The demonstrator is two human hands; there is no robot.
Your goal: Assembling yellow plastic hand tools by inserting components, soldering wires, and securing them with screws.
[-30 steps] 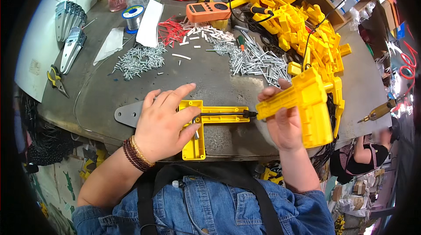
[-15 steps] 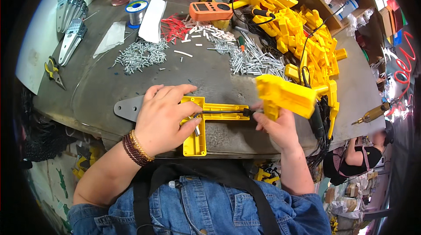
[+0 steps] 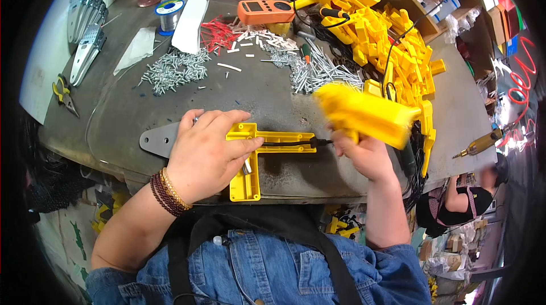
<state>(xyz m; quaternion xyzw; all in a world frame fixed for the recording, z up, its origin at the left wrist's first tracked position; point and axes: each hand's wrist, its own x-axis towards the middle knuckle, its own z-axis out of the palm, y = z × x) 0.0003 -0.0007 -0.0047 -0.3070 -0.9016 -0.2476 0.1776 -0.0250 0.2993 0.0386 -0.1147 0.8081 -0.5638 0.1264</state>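
A yellow plastic T-shaped housing half (image 3: 244, 185) lies open side up near the bench's front edge. Along its handle channel runs a black cord (image 3: 284, 144), with a thicker sleeve at the right end. My left hand (image 3: 207, 151) holds the housing down, fingers curled over its crosspiece and a fingertip by the cord. A grey metal plate with holes (image 3: 159, 140) sticks out left of this hand. Below my thumb a small silver cylinder (image 3: 247, 167) shows in the housing. Raised off the bench, my right hand (image 3: 367, 154) grips another yellow plastic housing piece (image 3: 372, 114), blurred by motion.
Piles of short screws (image 3: 173, 72) and long screws (image 3: 330, 72) lie beyond my hands. Yellow housings (image 3: 392, 43) are heaped at right, near an orange meter (image 3: 264, 11). Pliers (image 3: 65, 96) and a solder spool (image 3: 169, 15) sit left; a screwdriver (image 3: 478, 144) hangs right.
My right hand has drawn slightly right, away from the cord's end, and the yellow piece in it has tilted. My left hand stays on the housing, its fingers slightly shifted. The whole view has shifted a little.
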